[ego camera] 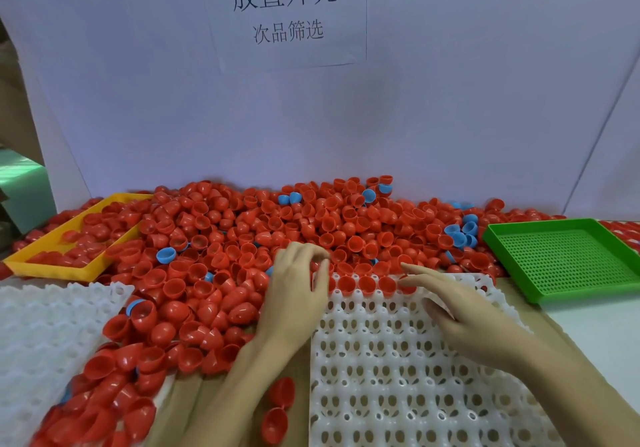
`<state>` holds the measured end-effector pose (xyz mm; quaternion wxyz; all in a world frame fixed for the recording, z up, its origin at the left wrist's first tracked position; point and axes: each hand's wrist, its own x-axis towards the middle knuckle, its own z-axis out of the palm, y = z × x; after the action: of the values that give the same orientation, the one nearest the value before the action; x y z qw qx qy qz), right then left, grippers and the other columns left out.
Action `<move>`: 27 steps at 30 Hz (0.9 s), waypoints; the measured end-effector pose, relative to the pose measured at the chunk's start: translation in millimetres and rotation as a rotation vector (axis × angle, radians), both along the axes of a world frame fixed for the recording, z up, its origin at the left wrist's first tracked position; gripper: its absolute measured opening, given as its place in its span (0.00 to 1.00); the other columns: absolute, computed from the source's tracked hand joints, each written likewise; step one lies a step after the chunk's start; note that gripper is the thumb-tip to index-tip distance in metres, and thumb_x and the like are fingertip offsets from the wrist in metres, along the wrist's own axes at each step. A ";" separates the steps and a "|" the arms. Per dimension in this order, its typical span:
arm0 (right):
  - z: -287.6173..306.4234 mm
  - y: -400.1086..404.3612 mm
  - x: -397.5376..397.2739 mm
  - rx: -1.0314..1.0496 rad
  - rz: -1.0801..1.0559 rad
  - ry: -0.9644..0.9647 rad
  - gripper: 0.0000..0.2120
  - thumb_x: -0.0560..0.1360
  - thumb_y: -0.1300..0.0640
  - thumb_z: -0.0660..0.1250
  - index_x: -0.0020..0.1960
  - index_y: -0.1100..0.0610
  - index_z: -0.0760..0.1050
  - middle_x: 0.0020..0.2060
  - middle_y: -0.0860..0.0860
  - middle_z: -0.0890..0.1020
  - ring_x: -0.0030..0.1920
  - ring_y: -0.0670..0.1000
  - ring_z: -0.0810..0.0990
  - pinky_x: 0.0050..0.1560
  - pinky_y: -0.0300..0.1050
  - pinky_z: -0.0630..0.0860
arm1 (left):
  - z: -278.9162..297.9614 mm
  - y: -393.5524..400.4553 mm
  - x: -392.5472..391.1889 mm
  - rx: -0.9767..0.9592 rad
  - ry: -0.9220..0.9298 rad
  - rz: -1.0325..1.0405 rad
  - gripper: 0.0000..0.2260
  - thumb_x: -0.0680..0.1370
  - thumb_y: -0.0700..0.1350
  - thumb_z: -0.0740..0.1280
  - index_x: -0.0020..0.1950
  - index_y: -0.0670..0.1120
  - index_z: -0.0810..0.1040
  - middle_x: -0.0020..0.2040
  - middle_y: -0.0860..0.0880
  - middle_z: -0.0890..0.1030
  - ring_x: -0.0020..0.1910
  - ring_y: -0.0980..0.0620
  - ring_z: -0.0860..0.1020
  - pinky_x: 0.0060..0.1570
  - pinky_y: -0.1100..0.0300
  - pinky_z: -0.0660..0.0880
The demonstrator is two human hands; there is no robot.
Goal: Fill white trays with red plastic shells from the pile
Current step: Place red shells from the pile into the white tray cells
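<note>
Pile [242,238]: glossy red half-shells, a few blue ones (heaped across the desk).
Left hand [298,290]: fingers curled, tips among shells at the pile's edge; whether it holds one, I cannot tell.
White tray [398,377]: holed grid, red shells in its far row.
Right hand [464,318]: fingers extended, over the tray.
Sign [282,10]: "放置外壳", "次品筛选".

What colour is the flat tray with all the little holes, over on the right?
Bright green; the tray shows clearly in the head view.
</note>
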<state>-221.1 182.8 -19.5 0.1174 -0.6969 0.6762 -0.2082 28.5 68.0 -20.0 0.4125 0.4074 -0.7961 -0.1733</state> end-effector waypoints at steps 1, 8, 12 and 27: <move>-0.7 0.2 0.6 0.012 0.009 0.000 0.21 0.86 0.59 0.58 0.74 0.38 0.68 0.78 0.32 0.59 0.77 0.33 0.57 0.74 0.32 0.54 | -3.2 -8.0 7.1 -0.056 -0.090 0.079 0.08 0.84 0.45 0.65 0.60 0.47 0.81 0.57 0.54 0.78 0.58 0.55 0.74 0.62 0.58 0.73; -4.3 -0.6 4.0 0.067 0.057 -0.035 0.22 0.87 0.59 0.54 0.76 0.40 0.67 0.79 0.29 0.50 0.75 0.23 0.45 0.66 0.16 0.46 | -24.8 -39.3 30.9 0.127 -0.467 0.185 0.21 0.87 0.54 0.53 0.79 0.49 0.68 0.79 0.51 0.69 0.78 0.53 0.65 0.77 0.52 0.58; -5.9 -1.7 2.9 0.074 0.016 -0.016 0.25 0.87 0.62 0.54 0.78 0.40 0.66 0.80 0.31 0.53 0.78 0.30 0.52 0.75 0.28 0.51 | -26.3 -40.4 30.1 0.064 -0.438 0.118 0.20 0.86 0.50 0.55 0.79 0.52 0.65 0.77 0.54 0.70 0.77 0.56 0.65 0.77 0.54 0.56; -0.9 -1.1 4.4 0.013 -0.018 -0.016 0.25 0.86 0.63 0.55 0.77 0.40 0.68 0.80 0.32 0.57 0.79 0.35 0.58 0.79 0.37 0.57 | -18.7 -32.8 24.4 -0.104 -0.224 0.053 0.10 0.84 0.40 0.65 0.62 0.45 0.84 0.59 0.54 0.79 0.55 0.54 0.78 0.65 0.60 0.63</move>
<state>-216.7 181.6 -20.4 0.1252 -0.6885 0.6827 -0.2104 53.0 35.3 -38.8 0.3459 0.4231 -0.8342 -0.0741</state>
